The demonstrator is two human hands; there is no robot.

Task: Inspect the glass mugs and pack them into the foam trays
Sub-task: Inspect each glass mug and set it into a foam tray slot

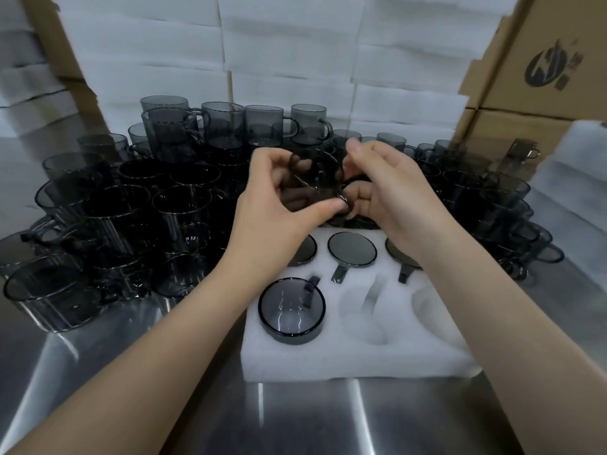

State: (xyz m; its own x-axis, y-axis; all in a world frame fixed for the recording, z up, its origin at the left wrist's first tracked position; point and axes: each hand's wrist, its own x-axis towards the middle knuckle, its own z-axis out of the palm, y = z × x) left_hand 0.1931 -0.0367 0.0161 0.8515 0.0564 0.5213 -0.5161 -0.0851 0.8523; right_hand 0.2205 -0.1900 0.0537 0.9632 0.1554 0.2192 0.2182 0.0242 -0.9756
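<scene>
Both of my hands hold one smoky grey glass mug (320, 174) in the air above the far edge of the white foam tray (354, 356). My left hand (279, 198) grips it from the left with the thumb under its rim. From the right, my right hand (387, 188) curls its fingers round the mug. The tray holds several mugs upside down in its pockets, one at the front left (291, 308) and others in the row behind (352, 248). Two front pockets (364, 310) are bare foam.
Many loose grey glass mugs (131, 205) crowd the steel table (295, 418) to the left, behind and to the right (505, 205) of the tray. Stacked white foam sheets (289, 54) rise at the back. Cardboard boxes (538, 67) stand at the right, more foam (574, 178) beside them.
</scene>
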